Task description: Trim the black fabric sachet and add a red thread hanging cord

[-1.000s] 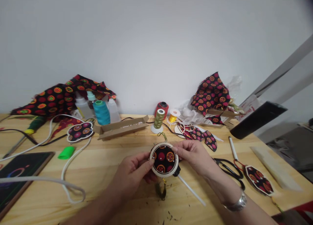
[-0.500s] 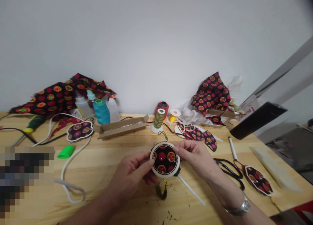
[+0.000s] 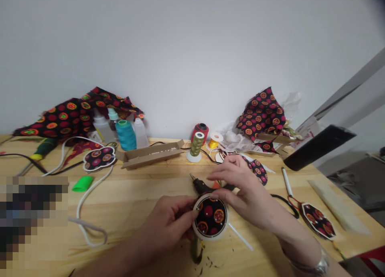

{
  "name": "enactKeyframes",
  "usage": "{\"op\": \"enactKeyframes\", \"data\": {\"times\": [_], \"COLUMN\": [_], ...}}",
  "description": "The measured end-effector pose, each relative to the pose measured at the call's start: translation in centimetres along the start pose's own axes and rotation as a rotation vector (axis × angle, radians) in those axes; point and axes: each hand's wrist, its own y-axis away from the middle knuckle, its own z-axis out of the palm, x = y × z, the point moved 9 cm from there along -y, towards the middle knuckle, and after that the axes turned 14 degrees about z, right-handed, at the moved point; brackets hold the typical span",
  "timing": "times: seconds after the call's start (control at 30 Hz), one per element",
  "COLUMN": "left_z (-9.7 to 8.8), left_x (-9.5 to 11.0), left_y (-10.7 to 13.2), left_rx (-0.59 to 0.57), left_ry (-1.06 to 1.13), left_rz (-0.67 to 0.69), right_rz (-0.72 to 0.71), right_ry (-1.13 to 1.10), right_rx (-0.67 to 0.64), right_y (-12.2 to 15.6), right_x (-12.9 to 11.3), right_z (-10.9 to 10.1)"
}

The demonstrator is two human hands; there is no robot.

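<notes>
My left hand [image 3: 168, 223] grips a round wooden-rimmed ornament [image 3: 211, 217] faced with black fabric printed with red and orange circles. A dark tassel [image 3: 197, 253] hangs below it. My right hand [image 3: 240, 187] sits above the ornament's upper rim, its fingers closed around the end of a small black pointed tool [image 3: 202, 185]. The tool's tip points left, away from my right hand. A white plastic rod [image 3: 241, 237] sticks out from behind the ornament at lower right; its hidden end cannot be seen.
The wooden table [image 3: 129, 197] holds thread spools [image 3: 196, 146], plastic bottles [image 3: 103, 129], a cardboard tray [image 3: 152, 154], patterned fabric [image 3: 261, 112], black-handled scissors [image 3: 285, 205], a fabric-faced octagon [image 3: 318, 221], a green thimble [image 3: 82, 184] and white cord [image 3: 90, 197]. A pixelated patch covers the lower left.
The ornament has moved right and slightly down. My right hand has shifted off its right edge to above its top rim, and the black pointed tool now shows there.
</notes>
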Motion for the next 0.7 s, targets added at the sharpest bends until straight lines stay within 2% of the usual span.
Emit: {"op": "enactKeyframes", "data": {"times": [0.13,0.27,0.5,0.7], "left_z": [0.5,0.9,1.4,1.1], "left_x": [0.7,1.4,1.4,1.8], "left_y": [0.0,0.0,0.1,0.1], "left_rx": [-0.080,-0.143,-0.195,-0.147], "left_ry": [-0.140,-0.246,-0.353,-0.279], "left_rz": [0.063,0.137,0.168,0.165], "right_rz": [-0.060,-0.037,-0.040,-0.029], "right_ry": [0.087,0.120,0.172,0.124], "right_rx": [-0.277,-0.436,-0.480,-0.487], "right_y": [0.0,0.1,0.2,0.4], "right_x": [-1.2,-1.1,-1.3,-1.1], "right_z": [2.2,3.4,4.1,4.0]}}
